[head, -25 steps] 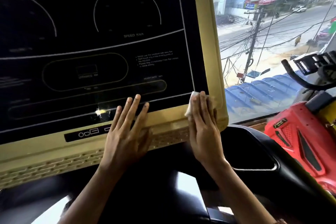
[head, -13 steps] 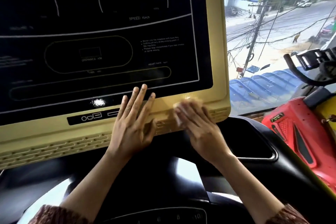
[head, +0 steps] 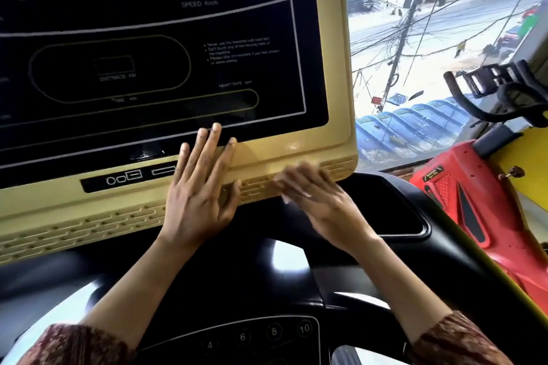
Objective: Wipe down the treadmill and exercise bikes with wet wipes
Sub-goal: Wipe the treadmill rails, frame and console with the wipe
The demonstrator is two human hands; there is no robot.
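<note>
Only a whitish sliver of the wet wipe (head: 287, 200) showed, at the lower edge of the right hand's fingers (head: 299, 178); the rest lay hidden beneath them. It was pressed against the slotted vent strip (head: 256, 188) along the bottom of the treadmill console's tan frame (head: 296, 151). The right hand (head: 320, 201) was smeared by motion blur. Its fingers looked stretched out fairly flat over the wipe rather than curled round it, but the thumb could not be made out. Just beside it, the left hand (head: 198, 190) lay flat on the frame with straight, slightly spread fingers, holding nothing, the fingertips reaching the edge of the black display (head: 148, 68). The display was cut off at the top and left. A red exercise bike (head: 474, 201) stood to the right, only partly in view.
</note>
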